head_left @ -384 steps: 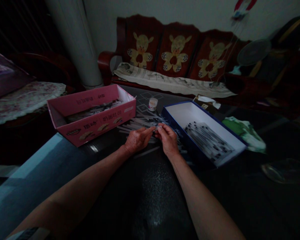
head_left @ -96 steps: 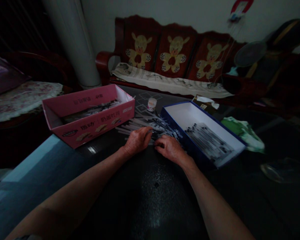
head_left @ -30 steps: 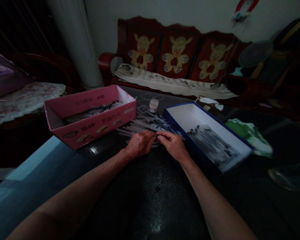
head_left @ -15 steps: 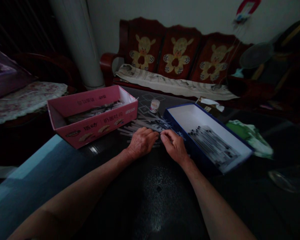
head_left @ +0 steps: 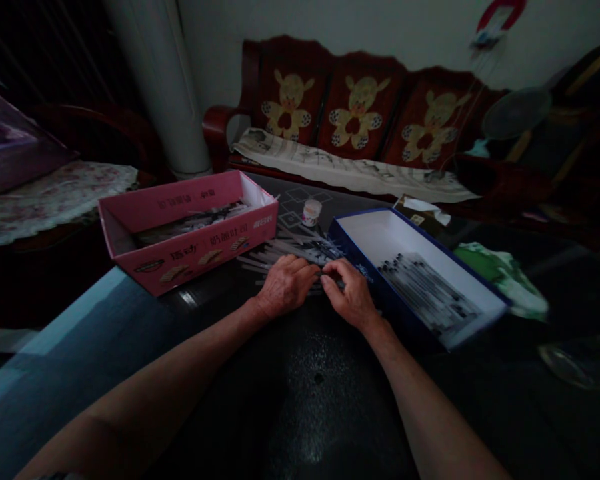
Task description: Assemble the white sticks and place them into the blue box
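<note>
My left hand [head_left: 286, 283] and my right hand [head_left: 351, 296] rest side by side on the dark table [head_left: 310, 400], fingertips meeting at the near edge of a loose pile of thin pale sticks [head_left: 290, 248]. Both hands have curled fingers pinched on something small between them; the dim light hides what it is. A pink cardboard box [head_left: 190, 250] with more sticks stands to the left. A blue box with a white inside [head_left: 380, 233] lies to the right and holds a row of dark-tipped sticks [head_left: 427, 290].
A small white jar [head_left: 311, 212] stands behind the pile. Green and white cloth [head_left: 500, 277] lies right of the blue box. A red wooden sofa [head_left: 360, 113] with bear cushions runs along the far side; a white column [head_left: 155, 87] stands at the left.
Over the last second both hands stayed at the pile's near edge, and the fingers curled tighter together. The view shifted slightly left.
</note>
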`<act>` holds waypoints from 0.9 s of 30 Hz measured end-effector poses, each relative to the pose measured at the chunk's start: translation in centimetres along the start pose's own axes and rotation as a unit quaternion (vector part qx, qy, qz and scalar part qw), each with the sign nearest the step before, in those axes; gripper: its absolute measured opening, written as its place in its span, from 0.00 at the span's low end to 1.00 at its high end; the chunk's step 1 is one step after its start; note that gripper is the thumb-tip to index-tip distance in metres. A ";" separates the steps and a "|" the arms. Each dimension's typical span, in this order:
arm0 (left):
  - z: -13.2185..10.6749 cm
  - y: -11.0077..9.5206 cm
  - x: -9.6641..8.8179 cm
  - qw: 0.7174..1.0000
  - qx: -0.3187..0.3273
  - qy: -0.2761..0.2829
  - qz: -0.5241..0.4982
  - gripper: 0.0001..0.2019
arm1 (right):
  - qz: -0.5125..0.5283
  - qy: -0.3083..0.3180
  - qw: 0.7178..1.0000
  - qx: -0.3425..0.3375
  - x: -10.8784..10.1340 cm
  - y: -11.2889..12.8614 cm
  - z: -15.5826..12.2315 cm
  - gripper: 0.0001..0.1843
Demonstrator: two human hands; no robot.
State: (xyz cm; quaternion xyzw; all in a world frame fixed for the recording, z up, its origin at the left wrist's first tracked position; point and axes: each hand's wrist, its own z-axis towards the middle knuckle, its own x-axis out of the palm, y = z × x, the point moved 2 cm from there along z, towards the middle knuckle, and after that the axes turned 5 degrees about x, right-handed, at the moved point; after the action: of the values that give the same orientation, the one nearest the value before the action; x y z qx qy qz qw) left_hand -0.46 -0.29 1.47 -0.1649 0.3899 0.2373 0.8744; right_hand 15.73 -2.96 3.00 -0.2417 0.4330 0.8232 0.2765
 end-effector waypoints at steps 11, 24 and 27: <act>-0.1 -0.1 0.3 1.000 0.015 0.003 -0.007 0.14 | -0.022 0.007 0.999 0.028 0.3 -0.3 -0.1 0.18; 0.0 -0.2 0.2 0.999 0.016 0.032 -0.002 0.16 | -0.029 0.007 0.998 0.057 0.5 0.1 -0.1 0.22; -0.1 -0.2 0.2 0.999 0.013 0.031 -0.010 0.16 | -0.043 0.023 0.998 0.025 0.5 0.4 -0.1 0.17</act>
State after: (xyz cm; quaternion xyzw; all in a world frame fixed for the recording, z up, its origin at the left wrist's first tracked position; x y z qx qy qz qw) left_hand -0.29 -0.39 1.29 -0.1647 0.4184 0.2176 0.8663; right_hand 15.11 -3.11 2.92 -0.2723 0.4484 0.7938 0.3078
